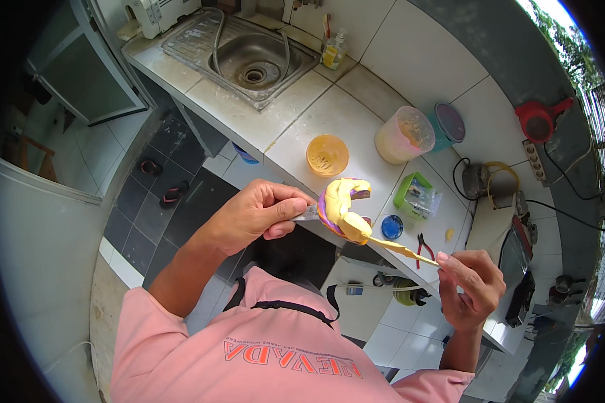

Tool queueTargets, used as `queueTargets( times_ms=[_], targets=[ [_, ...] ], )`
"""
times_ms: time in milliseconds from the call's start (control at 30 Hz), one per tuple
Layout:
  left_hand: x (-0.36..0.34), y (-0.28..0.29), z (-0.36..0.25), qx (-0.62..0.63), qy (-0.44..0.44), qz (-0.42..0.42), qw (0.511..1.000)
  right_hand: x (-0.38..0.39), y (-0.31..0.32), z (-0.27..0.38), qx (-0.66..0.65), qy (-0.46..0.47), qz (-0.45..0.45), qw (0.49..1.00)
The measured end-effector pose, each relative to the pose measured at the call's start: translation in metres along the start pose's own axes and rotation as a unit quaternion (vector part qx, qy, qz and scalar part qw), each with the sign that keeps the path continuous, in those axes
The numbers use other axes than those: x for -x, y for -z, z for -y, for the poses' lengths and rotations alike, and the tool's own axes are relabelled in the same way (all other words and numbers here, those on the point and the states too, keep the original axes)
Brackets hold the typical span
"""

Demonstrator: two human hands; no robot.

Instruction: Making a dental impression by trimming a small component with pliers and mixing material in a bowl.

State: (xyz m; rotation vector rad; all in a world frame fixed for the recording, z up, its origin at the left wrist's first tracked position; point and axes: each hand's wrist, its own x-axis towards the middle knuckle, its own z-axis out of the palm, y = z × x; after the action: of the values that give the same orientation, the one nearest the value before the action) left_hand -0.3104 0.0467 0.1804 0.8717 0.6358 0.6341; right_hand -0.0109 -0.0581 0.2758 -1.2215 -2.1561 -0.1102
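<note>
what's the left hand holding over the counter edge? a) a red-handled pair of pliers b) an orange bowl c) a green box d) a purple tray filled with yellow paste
d: the left hand grips a purple tray filled with yellow paste, while the right hand works it with a thin spatula; the orange bowl sits untouched on the counter.

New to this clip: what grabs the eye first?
At centre, the left hand holds a purple tray heaped with yellow paste, and the right hand works it with a paste-smeared spatula. Behind on the tiled counter stand an orange bowl and a translucent measuring jug; a steel sink lies farther left.
</note>
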Motion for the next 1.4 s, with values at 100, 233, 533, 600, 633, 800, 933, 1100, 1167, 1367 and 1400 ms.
queueTargets(
  times_ms=[100, 233, 533, 600, 633, 800, 933, 1100, 1167, 1367, 1400],
  targets=[
    [0.0, -0.001, -0.001, 0.006, 0.003, 0.005, 1.0, 0.003, -0.001, -0.001, -0.004, -0.009, -0.011, 1.0],
    [-0.002, -0.002, -0.004, 0.009, 0.004, 0.008, 1.0, 0.002, 0.001, -0.001, -0.001, -0.005, -0.034, 0.999],
    [-0.003, 0.001, -0.007, -0.045, -0.036, -0.005, 0.998, -0.014, 0.002, 0.003, 0.021, 0.019, 0.024, 0.999],
    [-0.002, 0.001, -0.007, -0.057, -0.04, -0.003, 0.998, -0.018, -0.001, 0.003, 0.03, 0.026, 0.037, 0.999],
    [-0.002, 0.001, -0.008, -0.073, -0.044, 0.004, 0.996, -0.02, -0.002, 0.004, 0.029, 0.027, 0.041, 0.998],
    [-0.002, 0.005, -0.007, -0.064, -0.047, 0.016, 0.997, -0.033, -0.002, 0.015, 0.052, 0.026, 0.069, 0.996],
    [0.002, 0.011, -0.006, -0.07, -0.046, 0.006, 0.996, -0.036, 0.001, 0.015, 0.059, 0.032, 0.064, 0.996],
    [0.005, 0.017, -0.005, -0.063, -0.047, 0.008, 0.997, -0.039, -0.008, 0.016, 0.054, 0.028, 0.094, 0.994],
    [0.005, 0.018, -0.006, -0.057, -0.047, 0.013, 0.997, -0.044, -0.011, 0.019, 0.058, 0.03, 0.097, 0.993],
    [0.009, 0.021, -0.008, -0.052, -0.048, 0.014, 0.997, -0.049, -0.014, 0.022, 0.073, 0.043, 0.089, 0.992],
    [0.009, 0.021, -0.008, -0.054, -0.048, 0.013, 0.997, -0.05, -0.015, 0.021, 0.075, 0.043, 0.091, 0.992]
  ],
)
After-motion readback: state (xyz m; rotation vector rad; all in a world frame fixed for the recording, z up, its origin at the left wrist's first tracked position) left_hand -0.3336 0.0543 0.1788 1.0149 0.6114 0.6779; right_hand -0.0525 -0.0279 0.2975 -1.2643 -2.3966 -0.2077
